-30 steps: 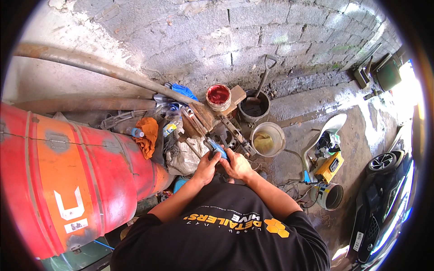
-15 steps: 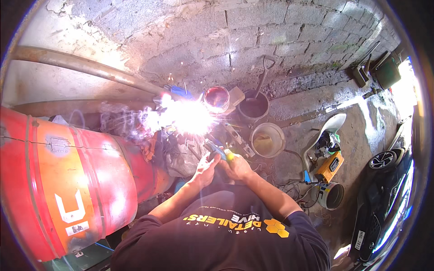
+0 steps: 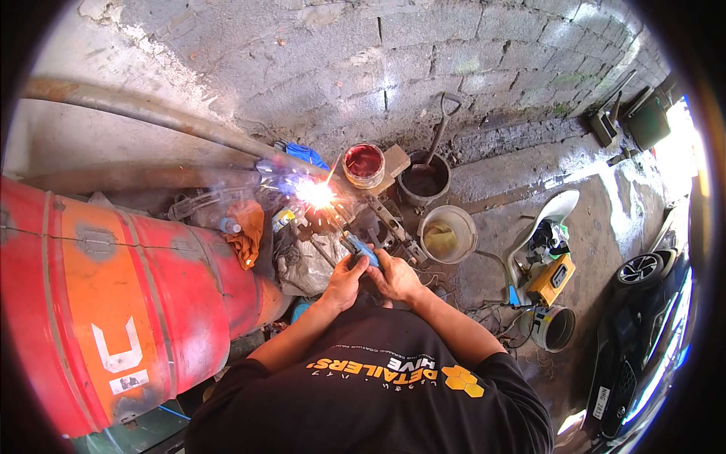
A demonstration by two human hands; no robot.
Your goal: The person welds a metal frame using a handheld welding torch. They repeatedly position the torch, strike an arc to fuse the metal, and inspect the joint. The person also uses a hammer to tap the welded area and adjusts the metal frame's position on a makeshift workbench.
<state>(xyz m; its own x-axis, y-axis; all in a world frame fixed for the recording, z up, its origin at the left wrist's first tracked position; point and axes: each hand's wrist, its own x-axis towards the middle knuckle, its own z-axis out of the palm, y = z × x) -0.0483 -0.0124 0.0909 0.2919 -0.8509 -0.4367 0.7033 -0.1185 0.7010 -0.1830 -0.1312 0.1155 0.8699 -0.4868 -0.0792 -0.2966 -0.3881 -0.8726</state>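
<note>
The person wears a black short-sleeved T-shirt (image 3: 378, 401); across it runs a band of white lettering, seen upside down from the head camera; just right of that lettering sits a small cluster of yellow hexagons (image 3: 463, 380) like honeycomb cells; the sleeves end above the elbows, left and right of the lettering; both forearms are bare beyond them; the left hand (image 3: 344, 281) and right hand (image 3: 395, 276) wear no gloves, rings or watch.

White rectangular label (image 3: 127, 381) low on red-orange drum (image 3: 113, 303), at left. White licence plate (image 3: 600, 402) on dark car (image 3: 643, 333), lower right.
</note>
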